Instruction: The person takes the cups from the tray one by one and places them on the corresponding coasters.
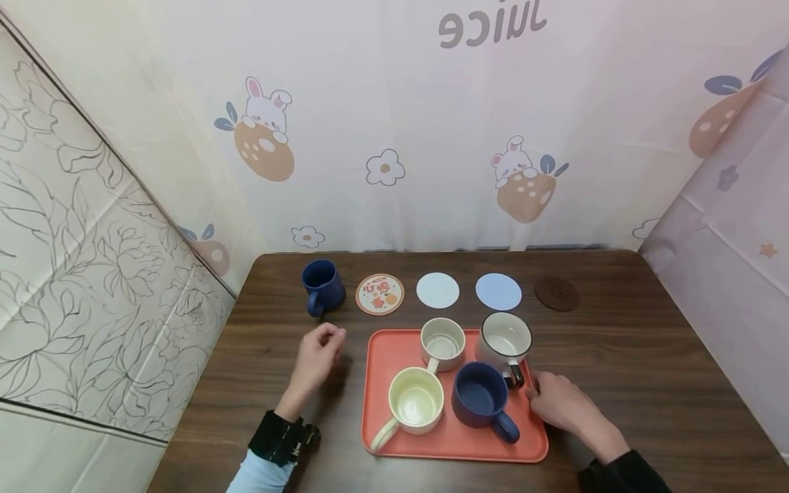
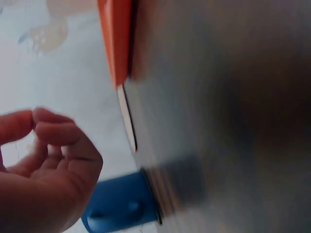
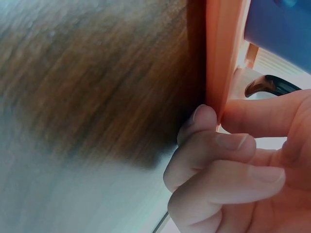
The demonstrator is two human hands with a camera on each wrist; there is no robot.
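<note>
My left hand (image 1: 317, 357) hovers above the table just in front of a dark blue mug (image 1: 323, 286). Its fingers are curled, thumb tip against fingertip, with nothing between them in the left wrist view. My right hand (image 1: 564, 402) pinches the right rim of an orange-red tray (image 3: 224, 53) between thumb and fingers. On the tray stand a cream mug (image 1: 442, 342), a white mug with a black rim and handle (image 1: 505, 335), a pale yellow-green mug (image 1: 416, 398) and a second dark blue mug (image 1: 479, 392).
Along the back of the wooden table (image 1: 641, 383) lie a patterned round coaster (image 1: 379, 294), a white one (image 1: 437, 290), a light blue one (image 1: 498, 292) and a dark brown one (image 1: 557, 294). A printed curtain (image 1: 382, 103) hangs behind the table.
</note>
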